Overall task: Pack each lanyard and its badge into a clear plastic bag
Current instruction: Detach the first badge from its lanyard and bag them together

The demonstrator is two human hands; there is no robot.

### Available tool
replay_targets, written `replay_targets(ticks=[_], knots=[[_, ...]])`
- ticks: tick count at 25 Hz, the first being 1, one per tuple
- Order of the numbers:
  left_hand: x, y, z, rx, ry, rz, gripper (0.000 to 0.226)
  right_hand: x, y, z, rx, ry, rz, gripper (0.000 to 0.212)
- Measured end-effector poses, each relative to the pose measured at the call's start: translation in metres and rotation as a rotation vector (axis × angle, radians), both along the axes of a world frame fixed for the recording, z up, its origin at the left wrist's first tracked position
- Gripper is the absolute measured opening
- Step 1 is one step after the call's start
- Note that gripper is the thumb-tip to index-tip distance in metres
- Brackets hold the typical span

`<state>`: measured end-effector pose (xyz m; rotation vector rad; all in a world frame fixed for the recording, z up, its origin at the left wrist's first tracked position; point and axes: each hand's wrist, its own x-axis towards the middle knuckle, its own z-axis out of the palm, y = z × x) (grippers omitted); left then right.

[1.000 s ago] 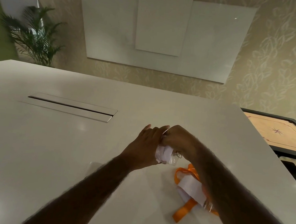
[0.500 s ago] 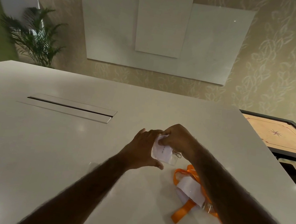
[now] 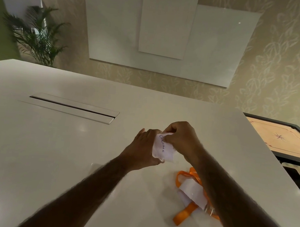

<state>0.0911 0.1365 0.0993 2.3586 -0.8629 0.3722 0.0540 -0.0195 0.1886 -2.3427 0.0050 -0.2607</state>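
Gripping "CHROME" badge at lower edge w/ left hand, pinching its top w/ right hand, just above table, prob. steadying it for bagging; orange lanyard on table near right forearm.

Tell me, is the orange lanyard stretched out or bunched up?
Bunched up: the orange lanyard lies in loose loops on the table.

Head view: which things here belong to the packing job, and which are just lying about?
Job: white handwritten paper badge, held by left hand and right hand; orange fabric lanyard with white card, on the white table.
Just there: green potted palm; white wall whiteboard; wooden carrom board; metal cable slot.
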Motion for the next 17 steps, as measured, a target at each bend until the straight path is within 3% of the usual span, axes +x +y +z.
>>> replay_targets(ticks=[5, 8, 11, 17], knots=[[-0.014, -0.006, 0.011, -0.055, 0.026, -0.064, 0.099, -0.005, 0.015, -0.002, -0.358, -0.042, -0.009, 0.007], [-0.016, -0.005, 0.015, -0.083, 0.07, -0.07, 0.115, -0.004, 0.018, -0.005, -0.132, -0.045, -0.036, 0.015], [-0.01, 0.002, 0.014, -0.089, 0.081, -0.045, 0.124, -0.003, 0.012, -0.003, 0.16, 0.101, 0.014, 0.021], [-0.005, -0.003, 0.006, -0.147, 0.073, -0.057, 0.123, -0.003, 0.01, -0.008, 0.2, 0.188, 0.08, 0.015]])
